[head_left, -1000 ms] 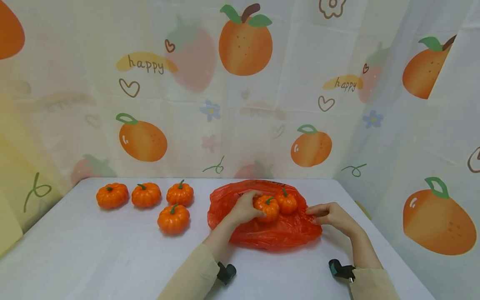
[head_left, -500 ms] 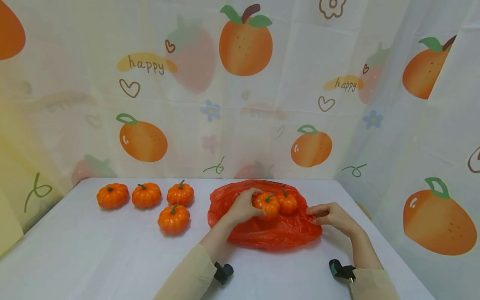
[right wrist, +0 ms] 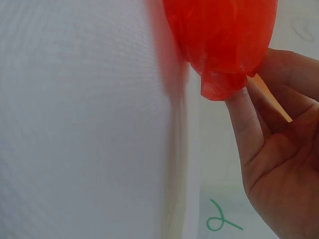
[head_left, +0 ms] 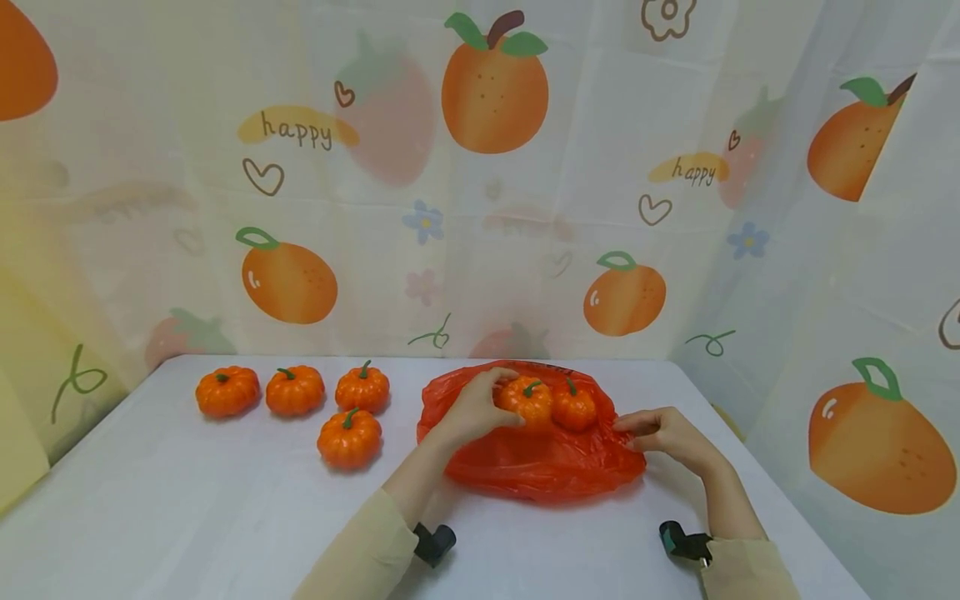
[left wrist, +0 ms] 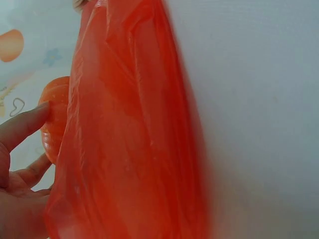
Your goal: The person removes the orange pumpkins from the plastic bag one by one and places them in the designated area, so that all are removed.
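A red plastic bag lies spread at the right of the table with two small orange pumpkins on or in it. My left hand grips the nearer-left pumpkin by its left side, its thumb in front and fingers behind. In the left wrist view the thumb lies on that pumpkin, partly hidden behind the bag. Just right of it sits the second pumpkin, green stem up. At the bag's right end my right hand pinches the plastic between thumb and fingers, also seen in the right wrist view.
Several more pumpkins stand on the white table to the left: three in a back row, such as the leftmost pumpkin, and a front pumpkin. A fruit-printed curtain hangs behind the table.
My left hand has drawn slightly to the left with the gripped pumpkin, which shifted left and a little back within the bag. The right hand stays at the bag's right end.
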`<action>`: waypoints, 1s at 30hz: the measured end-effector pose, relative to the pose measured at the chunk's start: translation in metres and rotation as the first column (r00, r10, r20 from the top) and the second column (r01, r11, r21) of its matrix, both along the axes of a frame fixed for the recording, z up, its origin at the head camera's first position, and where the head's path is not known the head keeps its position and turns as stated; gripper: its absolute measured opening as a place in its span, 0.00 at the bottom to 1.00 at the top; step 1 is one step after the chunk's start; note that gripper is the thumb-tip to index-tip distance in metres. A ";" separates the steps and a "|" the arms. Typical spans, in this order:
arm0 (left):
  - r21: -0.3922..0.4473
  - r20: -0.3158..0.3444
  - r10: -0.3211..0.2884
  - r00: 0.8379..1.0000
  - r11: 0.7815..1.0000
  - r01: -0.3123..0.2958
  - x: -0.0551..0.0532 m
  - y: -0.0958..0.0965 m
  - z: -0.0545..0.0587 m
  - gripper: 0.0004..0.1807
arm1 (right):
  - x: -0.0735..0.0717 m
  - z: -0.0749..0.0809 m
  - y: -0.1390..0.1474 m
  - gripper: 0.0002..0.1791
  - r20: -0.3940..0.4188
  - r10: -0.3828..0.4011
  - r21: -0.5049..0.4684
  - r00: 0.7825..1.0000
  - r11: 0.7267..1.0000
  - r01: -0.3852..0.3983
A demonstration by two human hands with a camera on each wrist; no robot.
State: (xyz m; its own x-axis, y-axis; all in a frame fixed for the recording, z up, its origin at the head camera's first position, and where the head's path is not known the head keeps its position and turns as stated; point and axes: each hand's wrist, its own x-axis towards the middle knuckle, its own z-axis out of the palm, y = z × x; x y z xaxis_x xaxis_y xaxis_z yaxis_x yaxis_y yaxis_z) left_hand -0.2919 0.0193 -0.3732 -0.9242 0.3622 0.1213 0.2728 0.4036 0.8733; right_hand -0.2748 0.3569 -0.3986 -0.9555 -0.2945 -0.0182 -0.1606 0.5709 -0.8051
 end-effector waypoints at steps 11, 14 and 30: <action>-0.006 -0.021 0.037 0.999 0.999 -0.037 0.001 -0.019 0.013 0.36 | 0.000 -0.001 0.001 0.21 0.002 0.013 -0.009 1.000 1.000 -0.013; 0.014 -0.012 0.042 0.999 0.999 -0.042 0.000 -0.024 0.016 0.36 | -0.001 -0.001 0.001 0.21 0.006 0.015 -0.013 1.000 1.000 -0.015; -0.008 -0.066 0.087 0.994 0.996 -0.088 0.003 -0.070 0.030 0.37 | 0.000 -0.001 0.000 0.21 0.009 0.012 -0.006 1.000 1.000 -0.012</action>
State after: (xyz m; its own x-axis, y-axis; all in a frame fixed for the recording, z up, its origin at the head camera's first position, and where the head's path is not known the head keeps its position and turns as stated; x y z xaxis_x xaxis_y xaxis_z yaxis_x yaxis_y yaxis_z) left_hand -0.2891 -0.0507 -0.3430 -0.9426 0.2819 0.1790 0.2923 0.4376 0.8503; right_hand -0.2753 0.3571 -0.3993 -0.9517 -0.3061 -0.0252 -0.1600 0.5641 -0.8101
